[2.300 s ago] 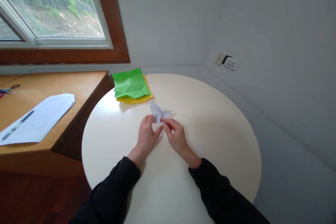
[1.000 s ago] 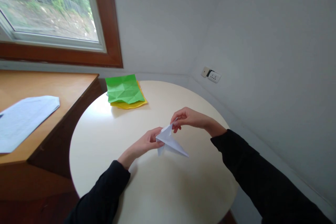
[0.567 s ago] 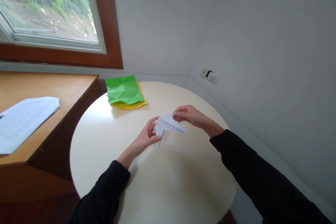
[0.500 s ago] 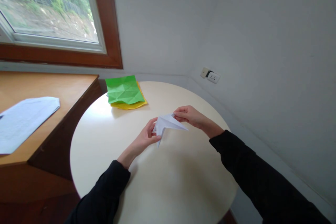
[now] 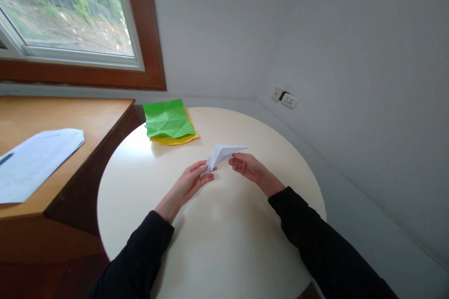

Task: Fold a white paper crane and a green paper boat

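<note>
Progress: white folded paper (image 5: 224,154) already creased into a long pointed form, apparently mid-way, final shape not reached | Location: held just above round surface (image 5: 217,243), centre | Left hand (image 5: 191,182): fingers pinching near corner | Right hand (image 5: 247,168): fingers loosely curled under far flap | Look: crisp, thin, tapering rightward.

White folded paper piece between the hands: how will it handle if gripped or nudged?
The white folded paper is probably very light: the left hand holds it by its lower end with fingertips only. Its creased layers likely stiffen it, since the long point juts out unsupported. It is probably easily crushed.
</note>
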`<state>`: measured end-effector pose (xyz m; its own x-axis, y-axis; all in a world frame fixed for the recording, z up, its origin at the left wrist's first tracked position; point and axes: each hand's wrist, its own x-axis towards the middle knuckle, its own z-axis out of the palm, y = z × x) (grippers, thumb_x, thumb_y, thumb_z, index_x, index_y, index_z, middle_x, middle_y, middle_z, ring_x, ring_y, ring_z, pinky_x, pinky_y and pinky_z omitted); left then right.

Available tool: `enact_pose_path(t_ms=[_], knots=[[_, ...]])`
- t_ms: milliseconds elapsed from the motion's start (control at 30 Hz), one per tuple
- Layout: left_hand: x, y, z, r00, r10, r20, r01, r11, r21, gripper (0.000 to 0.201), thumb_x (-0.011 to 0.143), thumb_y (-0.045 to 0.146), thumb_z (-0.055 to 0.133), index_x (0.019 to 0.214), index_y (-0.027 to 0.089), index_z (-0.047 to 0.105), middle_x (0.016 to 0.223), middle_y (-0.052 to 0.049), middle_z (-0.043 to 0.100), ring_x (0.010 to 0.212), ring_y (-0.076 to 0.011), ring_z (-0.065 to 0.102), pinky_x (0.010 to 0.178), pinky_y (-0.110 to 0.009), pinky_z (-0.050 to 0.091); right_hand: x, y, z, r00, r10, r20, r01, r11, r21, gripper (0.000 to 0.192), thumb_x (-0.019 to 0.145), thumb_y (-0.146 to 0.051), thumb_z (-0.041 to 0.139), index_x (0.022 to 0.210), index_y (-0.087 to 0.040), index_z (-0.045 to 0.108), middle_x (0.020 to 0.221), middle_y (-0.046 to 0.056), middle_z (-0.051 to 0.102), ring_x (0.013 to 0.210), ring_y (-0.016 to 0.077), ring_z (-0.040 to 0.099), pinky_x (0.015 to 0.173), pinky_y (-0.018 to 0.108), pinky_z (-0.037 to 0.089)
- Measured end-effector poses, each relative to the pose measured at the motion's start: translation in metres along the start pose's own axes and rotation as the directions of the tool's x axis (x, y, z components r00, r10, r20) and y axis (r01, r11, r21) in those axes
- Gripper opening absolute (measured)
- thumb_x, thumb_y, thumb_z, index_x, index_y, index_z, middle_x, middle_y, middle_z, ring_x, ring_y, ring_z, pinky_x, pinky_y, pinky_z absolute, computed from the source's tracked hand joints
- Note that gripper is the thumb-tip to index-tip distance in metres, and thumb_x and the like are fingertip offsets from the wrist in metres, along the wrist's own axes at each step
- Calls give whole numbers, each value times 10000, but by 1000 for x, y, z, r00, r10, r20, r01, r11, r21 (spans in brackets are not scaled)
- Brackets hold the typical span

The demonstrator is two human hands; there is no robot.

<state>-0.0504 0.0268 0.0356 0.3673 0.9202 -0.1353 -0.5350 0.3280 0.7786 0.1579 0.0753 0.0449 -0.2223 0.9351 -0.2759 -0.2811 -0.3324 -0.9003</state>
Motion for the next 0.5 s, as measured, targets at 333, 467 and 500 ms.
enact_pose_path(t_ms=[333,467,500], knots=[[8,-3,-9,976,-178,-123,165,980,-109,123,851,110,533,908,63,631,802,-115,690,537,-77,620,563,-160,548,7,25,-3,1000,26,5,-27,994,105,42,747,-152,620,727,-167,654,609,15,699,575,106,657,559,183,491],[11,-6,-11,982,-146,-122,134,986,-102,73,788,65,589,815,77,655,734,-53,656,595,-70,611,639,-154,550,8,34,-4,999,29,21,-32,992,126,28,721,-139,634,713,-153,657,614,24,696,575,102,647,569,187,483],[12,-7,-11,983,-132,-124,121,988,-94,62,765,54,607,787,81,658,726,-42,648,613,-71,609,662,-157,548,8,36,-4,999,27,26,-30,991,130,15,712,-142,645,713,-152,656,618,24,695,581,104,647,576,191,481]])
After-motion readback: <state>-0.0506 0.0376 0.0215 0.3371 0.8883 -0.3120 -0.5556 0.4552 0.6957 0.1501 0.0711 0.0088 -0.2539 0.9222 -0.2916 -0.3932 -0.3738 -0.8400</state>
